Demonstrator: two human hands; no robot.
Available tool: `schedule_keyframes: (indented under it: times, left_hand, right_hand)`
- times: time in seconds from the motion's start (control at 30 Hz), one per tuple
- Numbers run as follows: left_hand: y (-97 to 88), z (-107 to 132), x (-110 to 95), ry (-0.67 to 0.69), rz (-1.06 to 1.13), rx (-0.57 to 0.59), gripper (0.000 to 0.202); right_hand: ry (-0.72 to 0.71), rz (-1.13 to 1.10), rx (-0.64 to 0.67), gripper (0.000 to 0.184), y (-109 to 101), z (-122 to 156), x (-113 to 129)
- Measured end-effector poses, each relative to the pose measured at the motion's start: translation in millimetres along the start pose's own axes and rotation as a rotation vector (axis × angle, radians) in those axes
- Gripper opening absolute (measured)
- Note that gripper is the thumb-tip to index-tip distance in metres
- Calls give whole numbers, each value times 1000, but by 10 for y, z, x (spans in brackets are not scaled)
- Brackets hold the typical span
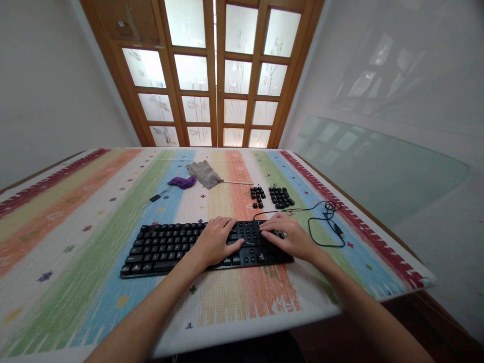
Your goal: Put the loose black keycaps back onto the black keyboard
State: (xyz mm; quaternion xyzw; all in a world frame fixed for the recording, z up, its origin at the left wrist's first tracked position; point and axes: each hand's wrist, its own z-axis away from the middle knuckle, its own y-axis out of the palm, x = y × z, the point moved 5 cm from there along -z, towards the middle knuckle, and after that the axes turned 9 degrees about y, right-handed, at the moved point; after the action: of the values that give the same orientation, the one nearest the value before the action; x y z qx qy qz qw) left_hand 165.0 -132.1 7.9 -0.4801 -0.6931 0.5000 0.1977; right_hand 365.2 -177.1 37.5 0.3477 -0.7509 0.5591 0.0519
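Note:
A black keyboard [162,252] lies across the table; its left part has keycaps, while the navigation and number-pad area at the right is largely bare of them. My left hand [217,242] rests palm down on the keyboard's right-middle part, thumb and fingers apart. Over the bare number-pad area is my right hand [289,234], its fingers stretched out and touching the keyboard; nothing shows in them. Just behind the keyboard sit two groups of loose black keycaps, a smaller group [257,193] and a larger group [280,197].
A grey cloth [204,174] lies farther back, with a thin rod [238,182] sticking out from it. Beside it are a purple cloth [182,182] and a small black-handled wire tool [155,197]. The keyboard's cable [321,218] coils at right. A striped tablecloth [94,242] covers the table.

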Motion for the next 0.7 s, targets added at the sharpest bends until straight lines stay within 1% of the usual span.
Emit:
schedule_keyframes:
  times: [0.03,0.13,0.2,0.27,0.4,0.57,0.63,0.7]
  left_hand:
    - [-2,-1,1,2,3,-2,41]
    - [-5,-2,11,5,8,-10,39]
    - [-4,-4,21,5,8,-18,39]
    - [0,-7,27,4,6,-23,39]
    - [21,-17,32,0,-5,-5,40]
    - [23,-13,31,25,13,9,42]
    - [2,-4,13,53,27,19,45]
    - [-26,7,-14,74,45,50,53]
  right_hand:
    - [47,41,-28,16,-30,-88,-116]
    - [184,186,-47,12,-53,-331,-491]
    - [219,240,-32,11,-27,-463,-690]
    - [220,265,-29,11,12,-560,-822]
    - [206,274,-31,10,101,-644,-943]
    - [210,221,-20,9,168,-624,-986]
    - [196,204,-40,6,175,-613,-986]
    - [182,190,-58,4,182,-611,-989]
